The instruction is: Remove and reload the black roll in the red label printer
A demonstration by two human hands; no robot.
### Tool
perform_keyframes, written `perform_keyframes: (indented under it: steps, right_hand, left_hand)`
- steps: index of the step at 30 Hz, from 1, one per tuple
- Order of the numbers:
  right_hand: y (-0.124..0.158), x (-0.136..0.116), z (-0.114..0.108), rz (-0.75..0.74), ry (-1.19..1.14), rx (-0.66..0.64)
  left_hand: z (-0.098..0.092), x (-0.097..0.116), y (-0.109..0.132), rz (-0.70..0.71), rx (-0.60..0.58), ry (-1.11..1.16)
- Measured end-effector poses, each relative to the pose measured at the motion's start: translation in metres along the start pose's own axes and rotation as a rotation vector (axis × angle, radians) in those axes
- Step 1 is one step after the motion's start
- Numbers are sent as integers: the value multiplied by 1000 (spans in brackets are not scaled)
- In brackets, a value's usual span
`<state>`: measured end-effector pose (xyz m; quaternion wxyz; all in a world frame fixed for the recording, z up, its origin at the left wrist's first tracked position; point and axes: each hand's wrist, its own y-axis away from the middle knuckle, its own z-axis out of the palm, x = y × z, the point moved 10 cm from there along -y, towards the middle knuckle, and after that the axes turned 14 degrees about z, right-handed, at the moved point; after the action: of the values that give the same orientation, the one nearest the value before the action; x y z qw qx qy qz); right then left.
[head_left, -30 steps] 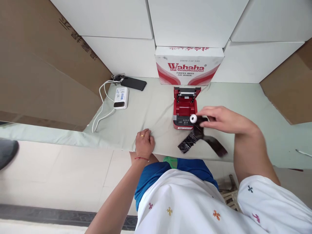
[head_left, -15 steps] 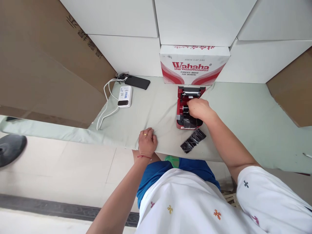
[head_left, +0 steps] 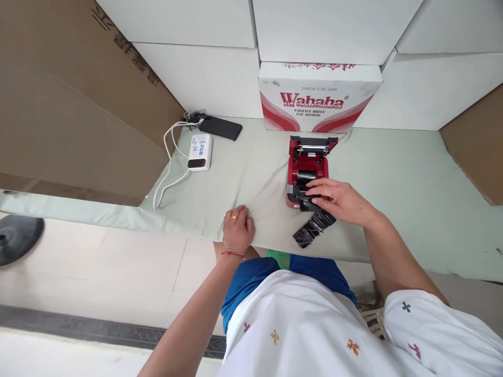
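A small red printer (head_left: 291,168), seemingly a label printer, stands on the cloth with its lid (head_left: 313,144) raised. Inside it lies a shiny black roll (head_left: 306,176). My right hand (head_left: 338,200) is over the printer's front right part, fingers apart, their tips at the black film by the front. Whether they press on it I cannot tell. From the front edge a crumpled black strip of film (head_left: 310,230) trails onto the cloth. To the left of the printer, my left hand (head_left: 238,228) rests on the table edge, fingers lying on the cloth, holding nothing.
A white and red Wahaha carton (head_left: 320,104) stands behind the printer, against stacked white boxes (head_left: 196,78). At the back left lie a black phone (head_left: 220,128), a white power bank (head_left: 200,152) and a white cable (head_left: 163,186). Brown cartons (head_left: 78,115) flank the table.
My right hand has drawn back from inside the printer to its front, its fingers now spread. The black roll now shows uncovered. My left hand has stayed in place.
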<state>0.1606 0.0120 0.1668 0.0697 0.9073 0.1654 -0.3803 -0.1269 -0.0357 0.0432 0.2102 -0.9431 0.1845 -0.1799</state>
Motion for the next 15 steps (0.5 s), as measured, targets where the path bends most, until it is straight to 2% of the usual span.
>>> perform_keyframes:
  steps: [2, 5, 7, 9, 11, 13, 15]
  right_hand:
    - [-7, -6, -23, -35, -23, 139]
    - [-26, -6, -65, 4, 86, 461]
    - [-43, -4, -76, 53, 212, 559]
    - [-61, -2, -71, 109, 324, 502]
    - [-72, 0, -58, 169, 402, 369]
    - [-71, -1, -46, 215, 442, 266]
    - [-62, -6, -41, 238, 443, 229]
  left_hand:
    - [0, 0, 0, -1, -9, -1]
    - [0, 1, -1, 8, -14, -10]
    - [1, 1, -1, 6, -20, -14]
    - [1, -1, -1, -9, -26, -14]
    - [2, -3, 0, -28, -30, -2]
    - [3, -4, 0, -41, -38, 22]
    - [4, -5, 0, -45, -50, 41]
